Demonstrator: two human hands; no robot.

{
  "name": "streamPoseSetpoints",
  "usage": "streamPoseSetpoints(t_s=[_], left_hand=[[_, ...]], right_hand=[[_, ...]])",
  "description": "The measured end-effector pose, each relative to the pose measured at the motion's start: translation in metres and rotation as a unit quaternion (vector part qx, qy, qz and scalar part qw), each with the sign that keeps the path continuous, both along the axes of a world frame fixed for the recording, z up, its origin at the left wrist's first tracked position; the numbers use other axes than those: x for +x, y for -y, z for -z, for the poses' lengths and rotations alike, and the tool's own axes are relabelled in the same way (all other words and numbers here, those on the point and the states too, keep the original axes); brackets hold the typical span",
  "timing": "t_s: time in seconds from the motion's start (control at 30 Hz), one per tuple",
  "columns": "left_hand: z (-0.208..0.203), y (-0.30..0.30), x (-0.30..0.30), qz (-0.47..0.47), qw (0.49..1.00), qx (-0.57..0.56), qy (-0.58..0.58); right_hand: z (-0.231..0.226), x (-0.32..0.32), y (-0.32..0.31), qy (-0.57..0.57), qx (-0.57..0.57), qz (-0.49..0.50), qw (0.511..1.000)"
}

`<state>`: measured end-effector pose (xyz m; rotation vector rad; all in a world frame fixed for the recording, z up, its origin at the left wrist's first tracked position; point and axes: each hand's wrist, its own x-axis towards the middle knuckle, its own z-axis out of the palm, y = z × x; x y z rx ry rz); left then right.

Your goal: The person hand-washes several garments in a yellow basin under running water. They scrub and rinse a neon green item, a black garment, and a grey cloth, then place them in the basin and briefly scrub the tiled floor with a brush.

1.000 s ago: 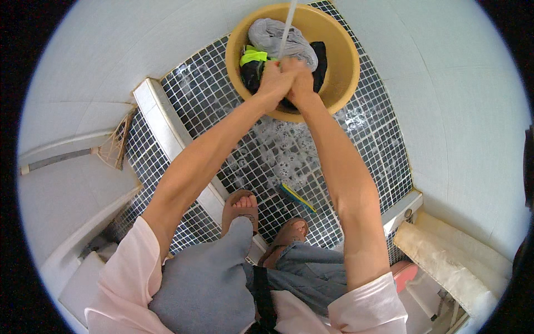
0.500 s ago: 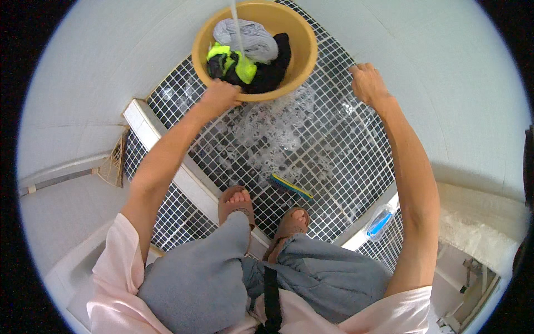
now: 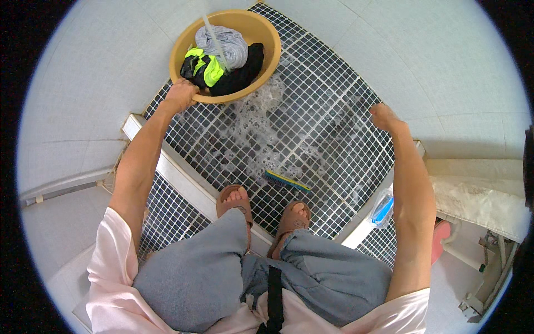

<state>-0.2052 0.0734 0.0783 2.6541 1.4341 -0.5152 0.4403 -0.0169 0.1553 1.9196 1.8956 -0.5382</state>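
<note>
A round tan plastic basin (image 3: 271,64) stands on the dark tiled floor at the upper left, holding wet laundry. In it are a rolled grey cloth (image 3: 229,44), a black cloth (image 3: 245,75) and a neon yellow and black piece (image 3: 212,71). A thin stream of water (image 3: 214,42) falls from above onto the pile. With its fingers wrapped over the basin's near left rim, my left hand (image 3: 181,96) grips it. Away to the right, near the wall, my right hand (image 3: 386,117) is raised in a fist; no object shows in it.
Foamy suds (image 3: 257,119) spread over the tiles below the basin. A yellow-edged scrubbing brush (image 3: 287,180) lies before my sandalled feet. On the right-hand white ledge (image 3: 359,232) rests a clear bottle with blue inside (image 3: 382,209). White walls (image 3: 328,22) enclose the floor.
The basin and my left hand now appear farther left in view. My right fist has moved right and lower, nearer to me. The water stream still runs.
</note>
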Motion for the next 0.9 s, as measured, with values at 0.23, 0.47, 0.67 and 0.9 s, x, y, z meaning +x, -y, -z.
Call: streamPoseSetpoints(t_s=[0.23, 0.47, 0.67, 0.9], left_hand=[[-0.007, 0.001, 0.008, -0.001, 1.0, -0.027, 0.007], [-0.036, -0.013, 0.021, -0.082, 0.967, -0.229, 0.069], [-0.018, -0.03, 0.037, -0.26, 0.843, -0.306, 0.357], [0.013, -0.031, 0.079, -0.231, 0.902, -0.183, 0.316]], right_hand=[[0.017, 0.014, -0.016, -0.069, 0.058, 0.004, 0.996], [0.026, 0.007, -0.027, -0.124, 0.111, -0.002, 0.986], [0.051, 0.015, -0.038, -0.076, 0.026, -0.021, 0.997], [0.059, 0.026, -0.036, -0.121, 0.029, -0.023, 0.992]])
